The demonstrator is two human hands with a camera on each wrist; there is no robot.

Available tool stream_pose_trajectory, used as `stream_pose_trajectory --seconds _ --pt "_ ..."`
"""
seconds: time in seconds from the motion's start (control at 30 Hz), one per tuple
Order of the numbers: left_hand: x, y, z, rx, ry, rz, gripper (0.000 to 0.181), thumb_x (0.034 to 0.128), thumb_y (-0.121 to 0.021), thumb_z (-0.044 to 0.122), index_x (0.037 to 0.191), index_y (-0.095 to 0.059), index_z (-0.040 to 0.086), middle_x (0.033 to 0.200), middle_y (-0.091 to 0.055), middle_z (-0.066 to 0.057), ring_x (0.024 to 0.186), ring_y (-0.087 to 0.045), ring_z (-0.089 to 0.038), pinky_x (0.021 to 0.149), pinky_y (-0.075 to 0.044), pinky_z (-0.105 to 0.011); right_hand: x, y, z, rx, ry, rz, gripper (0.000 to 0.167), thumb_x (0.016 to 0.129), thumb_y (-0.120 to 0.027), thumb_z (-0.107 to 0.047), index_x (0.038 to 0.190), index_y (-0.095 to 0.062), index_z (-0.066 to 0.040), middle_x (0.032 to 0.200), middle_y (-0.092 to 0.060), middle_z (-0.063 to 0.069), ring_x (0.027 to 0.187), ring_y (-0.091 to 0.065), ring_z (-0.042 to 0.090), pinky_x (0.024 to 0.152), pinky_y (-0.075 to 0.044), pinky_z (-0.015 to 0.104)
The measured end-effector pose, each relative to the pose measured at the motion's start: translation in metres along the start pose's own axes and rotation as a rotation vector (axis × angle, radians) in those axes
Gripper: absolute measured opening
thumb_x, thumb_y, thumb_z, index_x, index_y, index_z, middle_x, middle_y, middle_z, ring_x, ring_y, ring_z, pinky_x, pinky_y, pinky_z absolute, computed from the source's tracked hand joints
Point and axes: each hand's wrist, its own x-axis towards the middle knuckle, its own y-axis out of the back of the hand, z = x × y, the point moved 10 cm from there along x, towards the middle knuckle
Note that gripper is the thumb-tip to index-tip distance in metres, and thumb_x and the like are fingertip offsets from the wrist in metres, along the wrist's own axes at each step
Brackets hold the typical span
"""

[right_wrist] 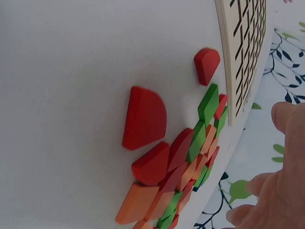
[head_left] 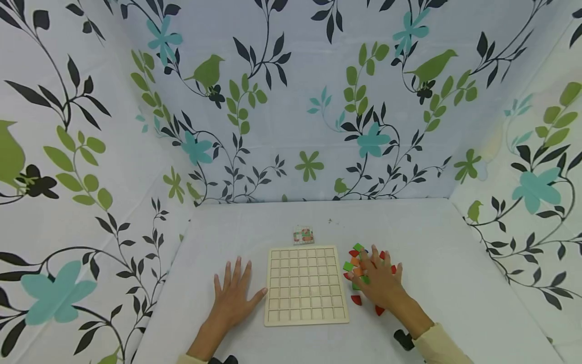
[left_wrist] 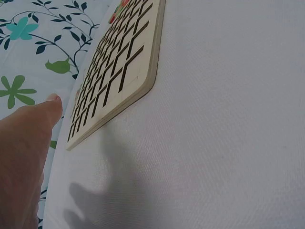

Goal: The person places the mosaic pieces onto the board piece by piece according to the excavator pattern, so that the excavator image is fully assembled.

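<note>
A pale wooden grid board point(head_left: 306, 285) lies flat on the white table, its cells bare. To its left is my left hand point(head_left: 233, 299), fingers spread, the thumb tip at the board's edge. My right hand point(head_left: 381, 281) is over a loose pile of red, green and orange pieces right of the board, fingers spread; whether it touches them I cannot tell. In the right wrist view the pile holds red pieces point(right_wrist: 145, 118), green pieces point(right_wrist: 208, 104) and orange pieces point(right_wrist: 137, 202). The left wrist view has the left thumb point(left_wrist: 40, 112) beside the board point(left_wrist: 128, 71).
A small patterned card or packet point(head_left: 303, 235) lies behind the board. Single red pieces point(head_left: 356, 300) are nearer the front of the pile. Cloth printed with leaves and birds point(head_left: 291, 101) stands behind and at both sides of the white table point(head_left: 236, 222).
</note>
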Motion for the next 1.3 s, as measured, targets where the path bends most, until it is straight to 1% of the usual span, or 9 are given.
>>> stream_pose_trajectory --seconds 0.13,0.33,0.43,0.57,0.7,0.87,1.07,1.2,1.3 --pt "-0.001 -0.001 -0.001 -0.004 0.009 -0.004 0.094 0.098 -0.057 0.068 0.167 -0.031 0.01 0.176 -0.014 -0.021 0.161 -0.007 -0.051 0.12 -0.003 -0.08 0.003 0.002 0.005 0.008 -0.001 0.009 0.085 0.103 -0.061 -0.055 0.166 -0.03 -0.006 0.17 -0.024 0.03 0.152 -0.017 0.066 0.109 -0.005 0.091" --pt "-0.001 -0.004 -0.001 -0.018 0.009 -0.011 0.093 0.0982 -0.057 0.069 0.166 -0.032 0.01 0.175 -0.016 -0.023 0.16 -0.009 -0.052 0.122 -0.003 -0.078 0.015 0.013 0.018 0.052 0.005 0.054 0.076 0.103 -0.067 -0.036 0.161 -0.036 0.002 0.165 -0.032 0.034 0.151 -0.026 0.059 0.113 -0.01 0.087" --pt "-0.002 -0.003 0.0 -0.035 -0.002 -0.002 0.089 0.0986 -0.06 0.065 0.164 -0.037 0.01 0.173 -0.021 -0.024 0.16 -0.011 -0.052 0.123 -0.004 -0.077 0.024 0.02 0.024 0.071 0.016 0.099 0.065 0.102 -0.069 -0.025 0.155 -0.045 0.004 0.156 -0.047 0.032 0.145 -0.042 0.052 0.113 -0.022 0.08" --pt "-0.003 -0.004 0.005 -0.023 -0.044 0.012 0.074 0.1008 -0.062 0.057 0.159 -0.048 0.013 0.17 -0.032 -0.023 0.158 -0.019 -0.054 0.122 -0.011 -0.078 0.039 0.025 0.028 0.07 0.028 0.137 0.047 0.101 -0.071 -0.019 0.142 -0.06 0.002 0.138 -0.062 0.028 0.125 -0.059 0.047 0.101 -0.04 0.07" --pt "-0.005 -0.007 0.01 -0.003 -0.068 -0.009 0.064 0.103 -0.061 0.049 0.157 -0.052 0.017 0.169 -0.036 -0.019 0.158 -0.022 -0.052 0.122 -0.015 -0.077 0.057 0.019 0.033 0.084 0.018 0.113 0.038 0.101 -0.072 -0.02 0.133 -0.067 0.0 0.129 -0.066 0.025 0.118 -0.062 0.044 0.095 -0.042 0.064" --pt "-0.007 -0.016 0.013 0.01 -0.073 -0.061 0.059 0.103 -0.063 0.041 0.158 -0.052 0.021 0.171 -0.033 -0.018 0.159 -0.022 -0.049 0.123 -0.015 -0.075 0.073 0.004 0.041 0.139 -0.044 0.031 0.029 0.103 -0.069 -0.024 0.12 -0.073 0.0 0.111 -0.069 0.018 0.108 -0.065 0.038 0.092 -0.041 0.06" --pt "-0.008 -0.02 0.014 0.015 -0.08 -0.062 0.056 0.1032 -0.064 0.04 0.156 -0.055 0.023 0.171 -0.032 -0.019 0.159 -0.024 -0.047 0.124 -0.016 -0.074 0.081 -0.003 0.045 0.144 -0.084 -0.003 0.023 0.099 -0.075 -0.021 0.108 -0.074 -0.001 0.099 -0.069 0.014 0.097 -0.067 0.035 0.087 -0.041 0.058" --pt "-0.007 -0.02 0.014 0.007 -0.079 -0.074 0.057 0.1041 -0.062 0.041 0.157 -0.053 0.023 0.171 -0.03 -0.018 0.159 -0.023 -0.046 0.125 -0.015 -0.073 0.084 -0.005 0.052 0.142 -0.12 -0.003 0.023 0.1 -0.073 -0.023 0.105 -0.072 0.0 0.098 -0.07 0.015 0.093 -0.065 0.033 0.087 -0.042 0.058" --pt "-0.006 -0.02 0.016 -0.006 -0.089 -0.075 0.057 0.1042 -0.061 0.04 0.157 -0.052 0.023 0.171 -0.031 -0.019 0.159 -0.024 -0.046 0.124 -0.014 -0.073 0.086 -0.005 0.058 0.125 -0.152 -0.004 0.024 0.101 -0.071 -0.024 0.099 -0.068 0.0 0.09 -0.068 0.014 0.086 -0.062 0.031 0.087 -0.042 0.058"
